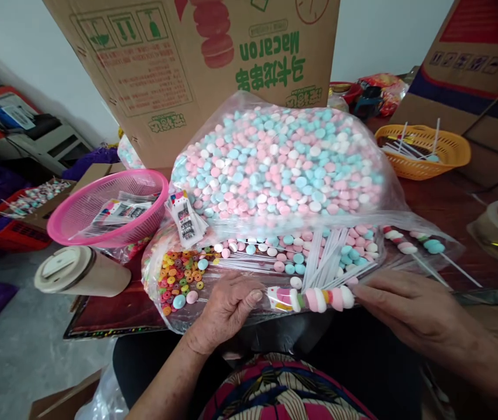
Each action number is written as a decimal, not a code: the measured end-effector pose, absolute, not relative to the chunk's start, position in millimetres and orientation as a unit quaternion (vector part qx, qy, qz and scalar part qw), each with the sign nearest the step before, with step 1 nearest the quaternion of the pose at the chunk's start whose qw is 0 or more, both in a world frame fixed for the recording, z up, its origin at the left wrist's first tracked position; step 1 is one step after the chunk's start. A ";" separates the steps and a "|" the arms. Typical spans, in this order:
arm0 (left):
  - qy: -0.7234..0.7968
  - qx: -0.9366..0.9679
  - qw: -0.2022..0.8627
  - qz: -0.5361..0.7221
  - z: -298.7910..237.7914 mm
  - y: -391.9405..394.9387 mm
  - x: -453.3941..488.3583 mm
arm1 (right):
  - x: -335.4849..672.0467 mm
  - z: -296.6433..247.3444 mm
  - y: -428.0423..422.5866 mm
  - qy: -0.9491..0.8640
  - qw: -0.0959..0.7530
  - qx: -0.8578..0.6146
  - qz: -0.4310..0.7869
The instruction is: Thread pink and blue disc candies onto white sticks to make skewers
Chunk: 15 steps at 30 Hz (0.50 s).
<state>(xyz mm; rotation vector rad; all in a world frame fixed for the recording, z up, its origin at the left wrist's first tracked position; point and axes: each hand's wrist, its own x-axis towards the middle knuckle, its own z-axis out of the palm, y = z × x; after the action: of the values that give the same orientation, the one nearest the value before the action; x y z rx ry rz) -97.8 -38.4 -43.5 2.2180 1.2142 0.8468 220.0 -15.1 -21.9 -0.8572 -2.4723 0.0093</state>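
Note:
A candy skewer (316, 299) of pink and white marshmallow-like pieces with coloured rings lies level between my hands, partly inside a clear printed wrapper (280, 298). My left hand (230, 303) pinches the wrapper's printed end between thumb and fingers. At the other end, my right hand (400, 303) closes around the skewer, hiding its stick. Just behind it are white sticks (325, 256) and loose pink, blue and white candies (290, 256). Small coloured ring candies (181, 277) are spread beyond my left hand. A stack of printed wrappers (185, 220) rests against the big candy bag.
A large clear bag of candies (284, 163) stands before a cardboard box (214, 76). At left are a pink basket (60, 216) and a lidded cup (107, 277). Two skewers (433, 246) lie right, near a yellow basket (452, 153) and a plastic tub (489, 236).

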 end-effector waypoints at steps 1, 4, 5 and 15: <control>0.442 0.815 0.240 0.288 -41.9 -36.8 -95.1 | 217.9 -21.2 -15.2 -0.912 0.248 -0.328 0.011; 0.431 0.834 0.247 0.242 -38.4 -31.3 -86.1 | 209.1 -21.6 -15.8 -0.906 0.206 -0.368 0.043; 0.428 0.839 0.251 0.224 -38.2 -29.7 -83.4 | 205.6 -21.9 -16.0 -0.907 0.195 -0.370 0.055; 0.459 0.787 0.409 0.053 -46.2 -24.7 -61.1 | 164.5 -23.8 -4.0 -0.967 0.095 -0.226 0.063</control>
<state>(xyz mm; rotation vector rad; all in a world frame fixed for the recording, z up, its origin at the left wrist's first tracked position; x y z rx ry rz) -61.1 -24.7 -46.2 1.9817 1.1553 0.1341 164.5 -4.0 -23.8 -0.6700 -2.8673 0.1862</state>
